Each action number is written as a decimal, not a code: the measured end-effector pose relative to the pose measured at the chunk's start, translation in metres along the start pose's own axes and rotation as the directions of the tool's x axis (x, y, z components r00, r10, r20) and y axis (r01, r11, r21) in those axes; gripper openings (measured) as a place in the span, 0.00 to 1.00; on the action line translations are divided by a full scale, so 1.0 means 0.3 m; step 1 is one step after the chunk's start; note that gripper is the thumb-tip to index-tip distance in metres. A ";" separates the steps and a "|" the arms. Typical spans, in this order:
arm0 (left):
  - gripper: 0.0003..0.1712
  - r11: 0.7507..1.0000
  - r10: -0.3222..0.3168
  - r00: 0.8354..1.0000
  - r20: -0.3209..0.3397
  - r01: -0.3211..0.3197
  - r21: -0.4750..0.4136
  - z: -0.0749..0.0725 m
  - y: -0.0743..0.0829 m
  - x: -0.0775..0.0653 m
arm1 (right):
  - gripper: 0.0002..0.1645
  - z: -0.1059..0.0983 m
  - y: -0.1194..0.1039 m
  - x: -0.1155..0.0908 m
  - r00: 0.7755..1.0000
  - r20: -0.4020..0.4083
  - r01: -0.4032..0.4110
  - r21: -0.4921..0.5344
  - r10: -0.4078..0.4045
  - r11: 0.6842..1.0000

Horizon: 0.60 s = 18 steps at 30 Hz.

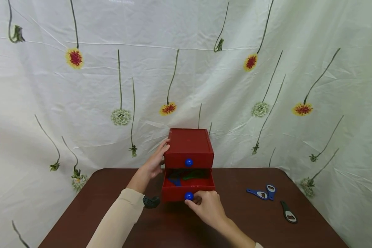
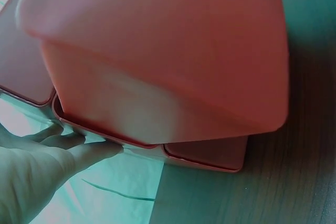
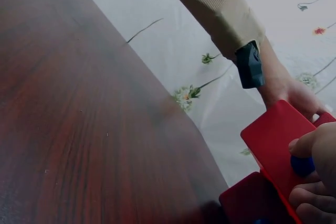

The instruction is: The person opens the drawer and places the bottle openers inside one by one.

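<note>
A red drawer cabinet [image 1: 189, 141] stands at the back of the table, one drawer [image 1: 173, 194] pulled out below the closed top one. Inside the open drawer are a blue opener-like tool [image 1: 175, 181] and a green one [image 1: 192, 176], partly in shadow. My right hand [image 1: 208, 206] pinches the blue drawer knob [image 1: 188, 196] between thumb and fingers; the right wrist view shows the knob [image 3: 302, 165] too. On the cabinet's left side rests my left hand [image 1: 152, 165], its fingers extended along the wall. The left wrist view shows those fingers [image 2: 94, 150] beside the cabinet frame.
Two blue bottle openers [image 1: 258, 194] and a black bottle opener [image 1: 288, 212] lie on the dark wooden table [image 1: 235, 220] at the right. Behind the table hangs a white flowered curtain [image 1: 186, 75]. Another drawer front [image 3: 252, 198] sits below the open drawer.
</note>
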<state>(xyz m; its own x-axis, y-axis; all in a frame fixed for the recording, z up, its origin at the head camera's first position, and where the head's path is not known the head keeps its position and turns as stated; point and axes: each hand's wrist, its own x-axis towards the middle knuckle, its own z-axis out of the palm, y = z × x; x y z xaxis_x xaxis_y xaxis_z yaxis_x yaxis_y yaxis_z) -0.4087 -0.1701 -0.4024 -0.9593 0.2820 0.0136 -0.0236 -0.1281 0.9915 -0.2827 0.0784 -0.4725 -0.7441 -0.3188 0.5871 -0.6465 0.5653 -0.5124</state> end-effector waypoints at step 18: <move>0.33 1.000 0.000 1.000 -0.015 0.000 0.009 0.005 -0.004 0.006 | 0.14 0.019 0.034 0.041 0.999 0.000 -0.041 -0.050 0.041 0.998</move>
<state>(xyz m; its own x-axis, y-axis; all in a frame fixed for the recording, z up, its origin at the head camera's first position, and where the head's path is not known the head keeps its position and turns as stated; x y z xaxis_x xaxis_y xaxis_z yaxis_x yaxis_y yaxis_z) -0.4099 -0.1679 -0.4033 -0.9635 0.2675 0.0116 -0.0211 -0.1191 0.9927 -0.2995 0.0759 -0.4741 -0.7698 -0.2951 0.5659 -0.6063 0.6151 -0.5040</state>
